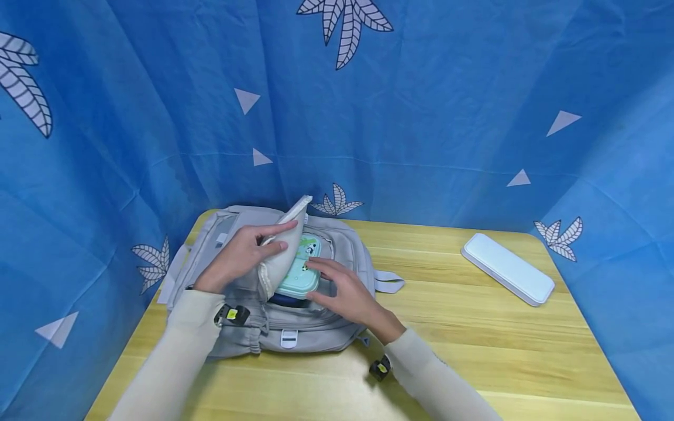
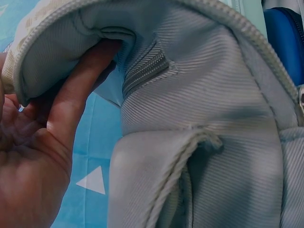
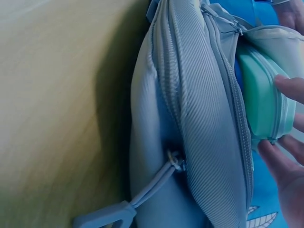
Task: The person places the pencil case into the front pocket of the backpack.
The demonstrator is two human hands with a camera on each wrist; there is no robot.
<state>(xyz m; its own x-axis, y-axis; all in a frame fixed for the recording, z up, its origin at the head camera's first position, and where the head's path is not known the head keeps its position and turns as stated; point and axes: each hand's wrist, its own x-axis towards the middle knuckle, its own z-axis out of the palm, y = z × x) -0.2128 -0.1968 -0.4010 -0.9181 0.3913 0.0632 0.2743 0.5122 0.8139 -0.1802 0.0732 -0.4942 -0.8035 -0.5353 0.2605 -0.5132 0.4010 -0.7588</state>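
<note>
A grey backpack (image 1: 326,340) lies on the table, its front pocket unzipped. The left hand (image 1: 239,257) holds the pale pocket flap (image 1: 286,245) up between thumb and fingers; in the left wrist view the thumb presses its grey lining (image 2: 199,85). Inside the pocket sits a mint-green zippered case (image 1: 299,278) with panda pictures, a dark blue item (image 1: 288,301) partly hidden beneath it. The right hand (image 1: 344,292) is at the case's right side, fingers spread and lightly bent. In the right wrist view its fingertips (image 3: 285,85) touch the case's face and lower end.
A white oblong case (image 1: 508,269) lies at the right of the wooden table (image 1: 432,304). A grey strap loop (image 1: 388,282) sticks out from the backpack's right side. Blue patterned curtain (image 1: 421,105) hangs behind and on both sides.
</note>
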